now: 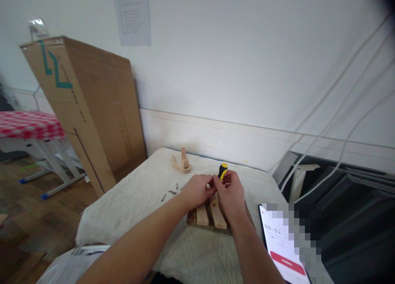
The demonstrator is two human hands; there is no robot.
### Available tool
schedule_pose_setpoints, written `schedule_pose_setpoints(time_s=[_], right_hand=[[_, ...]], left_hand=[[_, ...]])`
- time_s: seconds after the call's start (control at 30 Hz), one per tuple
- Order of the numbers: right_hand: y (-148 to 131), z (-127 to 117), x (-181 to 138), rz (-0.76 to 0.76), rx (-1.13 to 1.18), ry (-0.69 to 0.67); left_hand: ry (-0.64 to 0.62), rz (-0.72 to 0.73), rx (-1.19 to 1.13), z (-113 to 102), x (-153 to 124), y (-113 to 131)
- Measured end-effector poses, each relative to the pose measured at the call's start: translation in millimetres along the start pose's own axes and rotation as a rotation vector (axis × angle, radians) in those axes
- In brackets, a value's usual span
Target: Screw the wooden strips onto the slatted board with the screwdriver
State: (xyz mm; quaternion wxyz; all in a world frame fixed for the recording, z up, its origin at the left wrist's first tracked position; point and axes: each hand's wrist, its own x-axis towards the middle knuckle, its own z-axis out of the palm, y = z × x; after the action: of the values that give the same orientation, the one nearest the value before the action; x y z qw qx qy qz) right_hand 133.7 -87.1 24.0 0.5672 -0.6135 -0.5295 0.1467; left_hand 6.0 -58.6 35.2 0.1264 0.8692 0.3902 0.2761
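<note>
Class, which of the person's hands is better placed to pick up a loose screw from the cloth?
Left, probably. The left hand lies just beside the loose screws on the white cloth; the right hand is farther off, at the yellow-and-black screwdriver handle.

Looks like a spare room at home: worn wood floor [18, 218], a tall cardboard box [89, 111] leaning on the white wall [247, 49], a red-checked tablecloth [27, 125] nearby
</note>
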Motion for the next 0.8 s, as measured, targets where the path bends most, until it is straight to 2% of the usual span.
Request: schedule_pose_setpoints(time_s=[0.3,0.47,0.53,0.7,0.8], right_hand=[[11,2,-1,-0.026,0.112,-0.049],[11,1,1,-0.016,0.091,-0.056],[6,-1,-1,-0.012,0.090,-0.060],[-4,-4,-3,-0.005,0.075,-0.033],[-3,-3,-2,0.006,0.074,0.000]], left_hand=[[-0.040,-0.021,-0.037,-2,0,1],[-0.029,-0.001,-0.061,-3,-1,1],[0.023,0.005,-0.084,-3,-2,2],[0.268,0.029,-0.138,-3,-4,1],[0.316,0.063,-0.171,-3,-4,-1]])
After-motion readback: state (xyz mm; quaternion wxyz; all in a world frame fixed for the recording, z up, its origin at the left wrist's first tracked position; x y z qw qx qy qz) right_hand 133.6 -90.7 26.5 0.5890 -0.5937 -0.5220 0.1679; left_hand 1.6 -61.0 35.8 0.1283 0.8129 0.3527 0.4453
